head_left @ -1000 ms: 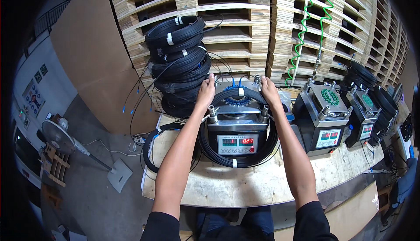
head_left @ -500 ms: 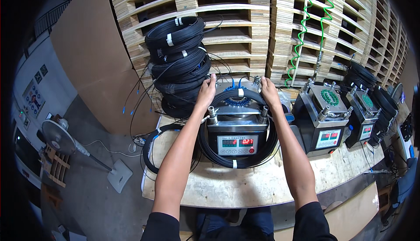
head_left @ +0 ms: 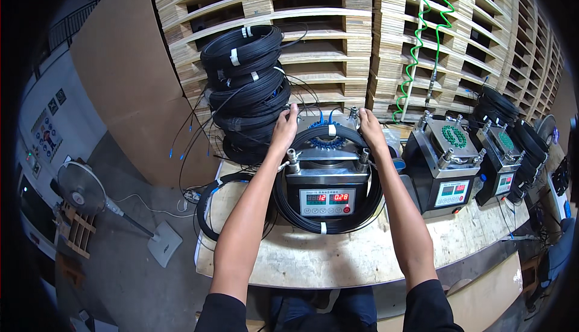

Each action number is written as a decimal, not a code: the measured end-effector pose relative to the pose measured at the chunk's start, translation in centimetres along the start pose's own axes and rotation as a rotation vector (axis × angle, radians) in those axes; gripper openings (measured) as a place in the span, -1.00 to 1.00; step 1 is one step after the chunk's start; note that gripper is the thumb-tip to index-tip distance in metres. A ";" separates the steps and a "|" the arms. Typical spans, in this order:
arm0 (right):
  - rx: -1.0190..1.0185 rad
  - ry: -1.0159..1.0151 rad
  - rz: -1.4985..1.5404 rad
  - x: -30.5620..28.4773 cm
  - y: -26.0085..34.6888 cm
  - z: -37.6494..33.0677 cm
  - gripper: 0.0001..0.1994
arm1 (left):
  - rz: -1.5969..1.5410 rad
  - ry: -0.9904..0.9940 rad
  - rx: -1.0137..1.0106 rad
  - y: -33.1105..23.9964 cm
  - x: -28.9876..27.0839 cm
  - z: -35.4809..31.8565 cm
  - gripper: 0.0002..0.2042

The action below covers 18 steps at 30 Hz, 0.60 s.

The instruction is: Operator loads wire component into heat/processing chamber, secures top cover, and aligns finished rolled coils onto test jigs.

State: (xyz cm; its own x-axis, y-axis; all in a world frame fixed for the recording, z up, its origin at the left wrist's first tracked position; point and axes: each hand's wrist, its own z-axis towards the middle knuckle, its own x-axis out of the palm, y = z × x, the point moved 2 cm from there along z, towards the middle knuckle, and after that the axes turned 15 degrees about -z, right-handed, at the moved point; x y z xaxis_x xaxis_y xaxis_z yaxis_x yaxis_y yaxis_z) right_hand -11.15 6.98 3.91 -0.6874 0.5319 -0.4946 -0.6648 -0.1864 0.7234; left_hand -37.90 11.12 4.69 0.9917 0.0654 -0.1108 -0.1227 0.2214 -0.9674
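Note:
A fibre-optic polishing machine point(head_left: 327, 175) with a metal top and a lit front panel stands before me on the bench. Blue connectors point(head_left: 326, 143) ring its top plate. A black cable coil point(head_left: 322, 227) with white ties loops over the plate and hangs down around the front panel. At the far left corner of the top, my left hand point(head_left: 285, 130) is curled with the thumb up. My right hand point(head_left: 371, 130) curls at the far right corner, beside a metal post point(head_left: 353, 112). Both hands' far fingers are partly hidden.
Stacked black cable coils point(head_left: 247, 91) rise at the left, loose ends dangling. Another coil point(head_left: 207, 211) lies on the wooden bench point(head_left: 289, 265). Two similar machines with green connector rings, the nearer point(head_left: 443, 163), stand at the right. Pallets point(head_left: 313, 24) and a green spiral hose point(head_left: 416, 48) are behind.
The digits on the front panel's display have changed. The hanging green hose has swung slightly left. Both hands stay at the machine's corners.

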 end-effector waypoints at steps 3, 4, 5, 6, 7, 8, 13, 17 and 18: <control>0.005 -0.001 -0.029 -0.3 0.4 -0.2 -0.48 | -0.009 -0.013 0.033 0.8 0.0 0.6 -0.19; 0.006 0.008 -0.053 -0.3 0.6 -0.2 -0.47 | -0.015 0.004 0.038 1.0 -0.1 0.8 -0.18; 0.007 0.007 -0.054 -0.5 0.6 -0.3 -0.47 | -0.016 0.005 0.037 0.9 0.0 0.8 -0.18; 0.026 0.010 -0.084 -0.5 0.7 -0.3 -0.46 | -0.034 0.028 0.007 1.0 0.1 0.8 -0.18; 0.045 0.013 -0.113 -0.5 0.8 -0.4 -0.45 | -0.051 0.049 -0.023 1.0 0.0 0.8 -0.17; 0.047 0.011 -0.115 -0.6 0.6 -0.3 -0.45 | -0.053 0.053 -0.024 0.7 0.3 0.6 -0.17; 0.056 0.143 -0.028 0.0 0.2 0.2 -0.37 | -0.016 0.091 -0.070 0.5 -0.5 0.5 -0.03; -0.019 0.014 0.078 0.5 -1.3 0.5 -0.39 | 0.000 0.037 -0.079 0.0 0.6 0.2 -0.02; -0.011 0.019 0.118 0.5 -0.1 0.0 -0.38 | -0.008 0.030 -0.112 0.2 -0.2 0.3 -0.02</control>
State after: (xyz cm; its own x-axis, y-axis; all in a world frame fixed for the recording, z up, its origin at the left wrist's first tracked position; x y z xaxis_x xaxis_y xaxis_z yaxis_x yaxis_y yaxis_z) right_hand -11.41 7.22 3.58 -0.7663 0.4897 -0.4160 -0.5823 -0.2558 0.7717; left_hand -38.14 11.46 4.60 0.9935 0.0346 -0.1081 -0.1113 0.1114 -0.9875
